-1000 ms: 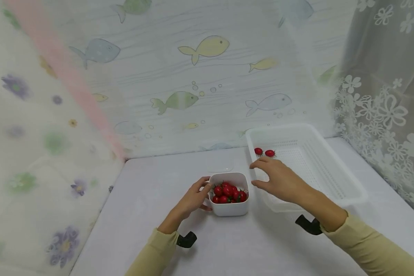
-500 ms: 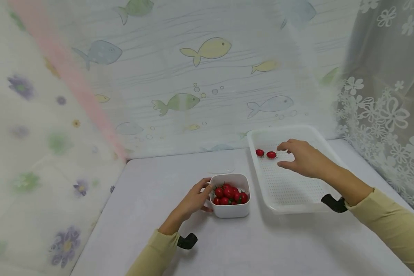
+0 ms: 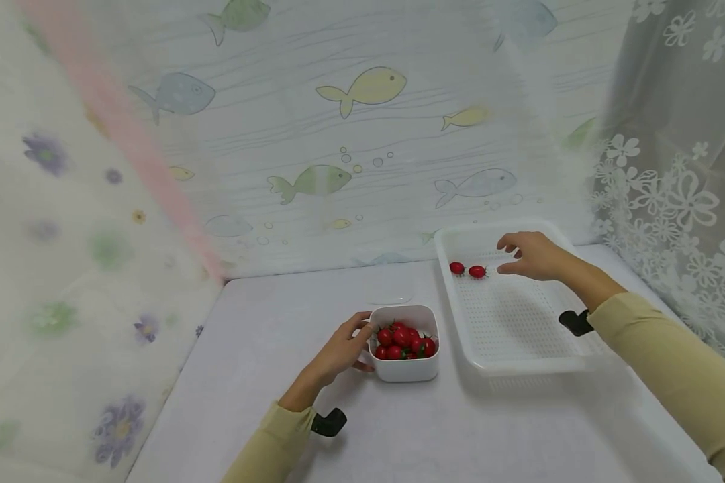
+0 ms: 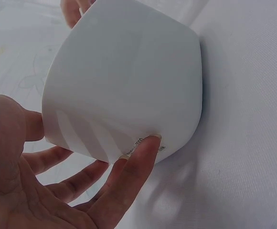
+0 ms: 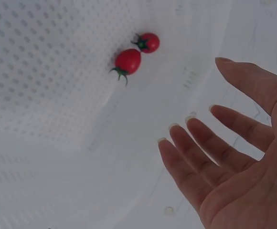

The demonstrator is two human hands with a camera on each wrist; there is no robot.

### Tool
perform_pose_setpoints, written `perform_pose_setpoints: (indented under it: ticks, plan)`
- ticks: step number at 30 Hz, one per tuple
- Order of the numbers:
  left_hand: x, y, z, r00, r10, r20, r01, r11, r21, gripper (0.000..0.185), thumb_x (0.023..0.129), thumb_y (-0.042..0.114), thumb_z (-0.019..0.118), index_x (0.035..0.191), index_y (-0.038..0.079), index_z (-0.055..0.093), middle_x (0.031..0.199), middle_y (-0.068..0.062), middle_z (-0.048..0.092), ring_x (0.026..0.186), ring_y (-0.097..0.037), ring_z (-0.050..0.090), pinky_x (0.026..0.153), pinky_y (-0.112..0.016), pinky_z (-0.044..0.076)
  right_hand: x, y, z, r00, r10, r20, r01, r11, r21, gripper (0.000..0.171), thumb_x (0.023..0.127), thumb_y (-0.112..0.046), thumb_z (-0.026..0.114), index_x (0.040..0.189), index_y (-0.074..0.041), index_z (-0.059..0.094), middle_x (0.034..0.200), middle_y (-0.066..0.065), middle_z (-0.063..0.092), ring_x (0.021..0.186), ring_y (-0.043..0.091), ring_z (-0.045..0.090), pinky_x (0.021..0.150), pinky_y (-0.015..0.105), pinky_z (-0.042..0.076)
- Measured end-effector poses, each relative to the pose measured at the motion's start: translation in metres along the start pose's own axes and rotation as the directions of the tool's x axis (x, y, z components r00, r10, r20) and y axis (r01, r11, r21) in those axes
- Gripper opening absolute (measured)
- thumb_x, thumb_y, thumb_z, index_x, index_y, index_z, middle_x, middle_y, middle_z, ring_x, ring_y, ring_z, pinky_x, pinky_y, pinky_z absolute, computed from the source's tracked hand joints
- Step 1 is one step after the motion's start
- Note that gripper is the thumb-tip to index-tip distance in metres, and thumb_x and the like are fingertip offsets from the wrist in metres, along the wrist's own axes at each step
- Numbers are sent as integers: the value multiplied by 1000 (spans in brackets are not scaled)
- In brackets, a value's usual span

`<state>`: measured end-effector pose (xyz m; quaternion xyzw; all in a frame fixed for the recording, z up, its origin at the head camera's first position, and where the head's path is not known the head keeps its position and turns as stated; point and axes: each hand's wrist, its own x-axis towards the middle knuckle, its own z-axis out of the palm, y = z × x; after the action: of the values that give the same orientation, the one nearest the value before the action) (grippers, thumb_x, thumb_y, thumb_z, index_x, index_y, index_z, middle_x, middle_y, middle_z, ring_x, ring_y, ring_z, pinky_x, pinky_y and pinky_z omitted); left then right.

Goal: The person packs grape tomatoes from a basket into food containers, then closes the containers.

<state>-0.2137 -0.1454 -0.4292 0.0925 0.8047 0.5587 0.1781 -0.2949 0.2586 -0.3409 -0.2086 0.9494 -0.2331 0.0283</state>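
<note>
A small white square container (image 3: 406, 370) stands on the table, holding several red cherry tomatoes (image 3: 401, 337). My left hand (image 3: 340, 349) grips its left wall. In the left wrist view the thumb goes to the rim while the fingers (image 4: 129, 179) lie against the outside of the container (image 4: 129, 76). My right hand (image 3: 530, 256) hovers over the white basket (image 3: 477, 365), its fingers relaxed and apart with nothing in them. Two cherry tomatoes (image 3: 477, 272) lie by the basket's left wall; in the right wrist view the nearer tomato (image 5: 128, 62) is just beyond the fingertips.
A clear, flat lid-like piece (image 3: 389, 292) lies behind the container. The white-covered table (image 3: 266, 315) meets a fish-print curtain (image 3: 314, 181) at the back. Flowered sheets hang at both sides.
My right hand has moved from beside the container rightward and back, over the basket. The left hand keeps its hold on the container, and the tomatoes lie as before.
</note>
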Motion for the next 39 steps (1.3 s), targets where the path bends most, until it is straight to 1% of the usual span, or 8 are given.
perform_pose_setpoints:
  ticks: [6, 11, 17, 20, 24, 27, 31, 39]
  plan:
    - [0, 0, 0, 1000, -1, 0, 1, 1000, 2, 45, 110, 32, 46, 151, 15, 44, 148, -18, 46, 105, -31, 64, 69, -43, 65, 14, 13, 8, 998, 46, 33, -47, 999, 26, 46, 93, -15, 73, 128, 10, 56, 122, 35, 61, 111, 51, 62, 89, 59, 57]
    - [1, -1, -1, 1000, 5, 0, -5, 1000, 3, 45, 111, 32, 46, 151, 15, 44, 149, -18, 46, 105, -31, 65, 69, -44, 65, 24, 20, 13, 995, 77, 57, -80, 996, 48, 49, 93, -17, 73, 129, 11, 55, 126, 37, 58, 116, 53, 58, 92, 62, 55]
    - [0, 0, 0, 1000, -5, -3, 5, 1000, 0, 44, 111, 32, 46, 151, 16, 44, 147, -17, 47, 103, -29, 65, 69, -43, 65, 34, 31, 24, 987, 128, 98, -139, 983, 120, 52, 96, -19, 70, 133, 11, 51, 133, 39, 53, 122, 56, 51, 98, 66, 49]
    - [-2, 0, 1, 1000, -6, -3, 6, 1000, -2, 44, 111, 32, 46, 152, 16, 44, 147, -16, 47, 104, -30, 65, 69, -43, 65, 37, 37, 30, 980, 160, 122, -180, 968, 177, 53, 97, -19, 68, 136, 11, 49, 136, 39, 51, 122, 54, 53, 99, 64, 50]
    - [-2, 0, 2, 1000, -3, -3, 3, 1000, -1, 44, 111, 32, 45, 152, 16, 43, 148, -17, 47, 104, -30, 65, 69, -43, 65, 39, 42, 36, 968, 194, 160, -231, 936, 267, 55, 99, -16, 66, 139, 14, 43, 139, 41, 46, 121, 52, 55, 100, 58, 53]
    - [-2, -1, 2, 1000, -4, -5, 4, 1000, 1, 44, 111, 32, 45, 152, 16, 43, 148, -17, 46, 104, -30, 65, 69, -44, 65, 43, 44, 41, 960, 209, 184, -260, 910, 324, 56, 99, -13, 65, 141, 15, 41, 141, 42, 43, 124, 51, 53, 103, 57, 52]
    - [-1, -1, 2, 1000, -7, -6, 7, 1000, 0, 44, 111, 31, 45, 152, 15, 44, 148, -18, 46, 104, -30, 65, 69, -43, 65, 49, 46, 47, 955, 214, 207, -277, 892, 357, 57, 98, -10, 65, 142, 15, 40, 143, 41, 41, 128, 52, 49, 106, 57, 50]
    - [0, 0, 1, 1000, -10, -1, 10, 1000, 3, 43, 111, 32, 46, 150, 16, 45, 146, -17, 47, 104, -29, 65, 69, -42, 65, 59, 48, 57, 957, 193, 219, -261, 901, 346, 59, 97, -9, 65, 146, 12, 40, 150, 37, 36, 131, 51, 47, 110, 60, 44]
